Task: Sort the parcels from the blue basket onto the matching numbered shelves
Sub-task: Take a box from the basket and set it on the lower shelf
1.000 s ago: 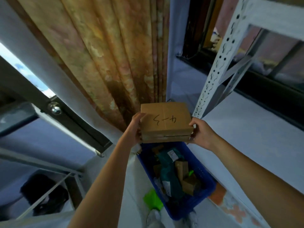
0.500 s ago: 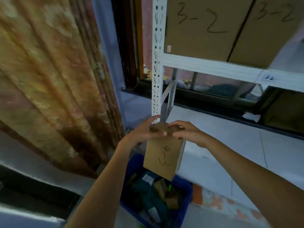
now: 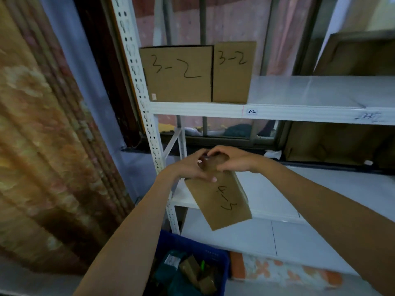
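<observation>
A flat cardboard parcel (image 3: 222, 201) marked "4-3" hangs tilted in front of the lower white shelf (image 3: 277, 197). My left hand (image 3: 188, 167) and my right hand (image 3: 233, 160) both grip its top edge, fingers curled over it. Below, at the bottom of the view, the blue basket (image 3: 213, 257) holds several more parcels, teal and brown. On the upper shelf (image 3: 299, 113), labelled "3-2", stand two cardboard boxes (image 3: 179, 73) marked "3-2".
The white perforated shelf post (image 3: 136, 82) rises left of my hands. A patterned curtain (image 3: 42, 146) hangs at the left. Large open cardboard boxes (image 3: 342, 142) sit at the right on both shelf levels. A window lies behind the rack.
My view has swung up and right from the basket to the rack. The parcel went from flat between my hands to hanging by its top edge, and now is closer to the lower shelf.
</observation>
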Demonstrator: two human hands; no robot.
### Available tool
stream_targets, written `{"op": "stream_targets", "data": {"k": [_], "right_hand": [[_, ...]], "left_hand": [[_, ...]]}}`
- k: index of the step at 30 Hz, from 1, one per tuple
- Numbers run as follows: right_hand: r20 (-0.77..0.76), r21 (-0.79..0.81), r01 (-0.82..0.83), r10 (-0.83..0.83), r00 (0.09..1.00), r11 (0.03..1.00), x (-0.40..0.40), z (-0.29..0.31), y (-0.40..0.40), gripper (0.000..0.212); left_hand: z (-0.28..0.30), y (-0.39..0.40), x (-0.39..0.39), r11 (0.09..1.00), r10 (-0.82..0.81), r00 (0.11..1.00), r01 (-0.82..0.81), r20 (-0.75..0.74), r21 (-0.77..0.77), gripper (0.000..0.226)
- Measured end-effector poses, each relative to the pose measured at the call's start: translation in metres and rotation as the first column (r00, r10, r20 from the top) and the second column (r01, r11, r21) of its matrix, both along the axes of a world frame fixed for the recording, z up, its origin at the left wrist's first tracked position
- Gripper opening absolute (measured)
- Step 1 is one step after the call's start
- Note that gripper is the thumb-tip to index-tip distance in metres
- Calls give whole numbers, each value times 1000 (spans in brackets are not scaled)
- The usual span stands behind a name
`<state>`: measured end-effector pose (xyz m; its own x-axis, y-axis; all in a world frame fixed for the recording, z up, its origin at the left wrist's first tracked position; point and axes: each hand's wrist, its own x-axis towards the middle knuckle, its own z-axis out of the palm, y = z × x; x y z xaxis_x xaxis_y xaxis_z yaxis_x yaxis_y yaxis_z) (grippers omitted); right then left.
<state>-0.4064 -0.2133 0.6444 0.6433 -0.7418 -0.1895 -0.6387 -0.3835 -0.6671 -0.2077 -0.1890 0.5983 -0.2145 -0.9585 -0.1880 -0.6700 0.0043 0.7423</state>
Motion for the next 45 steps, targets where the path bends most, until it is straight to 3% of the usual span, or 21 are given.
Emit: {"op": "stream_targets", "data": {"k": [3, 7, 11, 13, 16, 20, 24, 29, 35, 38, 45], "right_hand": [[196, 30, 205, -207, 958, 978, -45, -10, -4, 58], [284, 261, 512, -572, 770, 818, -104, -49, -1, 60], [371, 576, 506, -758, 537, 641, -137, -74, 2, 71], [412, 660, 434, -779, 472, 613, -141, -71, 5, 70], [450, 641, 420, -758, 472, 642, -137, -63, 8, 80], [385, 664, 480, -812, 438, 573, -183, -93, 29, 66], [475, 591, 498, -772, 422, 635, -180, -71, 24, 58], [500, 516, 549, -751, 431, 658, -173, -62, 20, 64], [481, 498, 624, -791, 379, 602, -166, -75, 15, 67], [462, 492, 661, -813, 353, 567, -168, -76, 12, 69], [427, 499, 770, -886, 180, 397, -223, -73, 23, 71]], "left_hand": [[-1, 3, -20, 988, 143, 962, -154, -234, -30, 84], [-6, 15, -49, 944, 311, 822, -327, -478, 50, 71], [-12, 32, -87, 911, 374, 691, -398, -619, 106, 59], [-11, 35, -103, 904, 395, 645, -401, -654, 150, 50], [-6, 32, -111, 887, 417, 583, -427, -697, 173, 41], [-43, 46, -163, 887, 449, 631, -398, -632, 233, 40], [-23, 36, -162, 873, 467, 651, -448, -599, 194, 49], [-9, 15, -164, 812, 555, 527, -514, -644, 279, 60], [-20, 4, -161, 822, 554, 555, -483, -621, 302, 62], [-26, -11, -162, 834, 541, 560, -455, -627, 313, 46], [-26, -46, -226, 909, 417, 641, -287, -644, 303, 46]]}}
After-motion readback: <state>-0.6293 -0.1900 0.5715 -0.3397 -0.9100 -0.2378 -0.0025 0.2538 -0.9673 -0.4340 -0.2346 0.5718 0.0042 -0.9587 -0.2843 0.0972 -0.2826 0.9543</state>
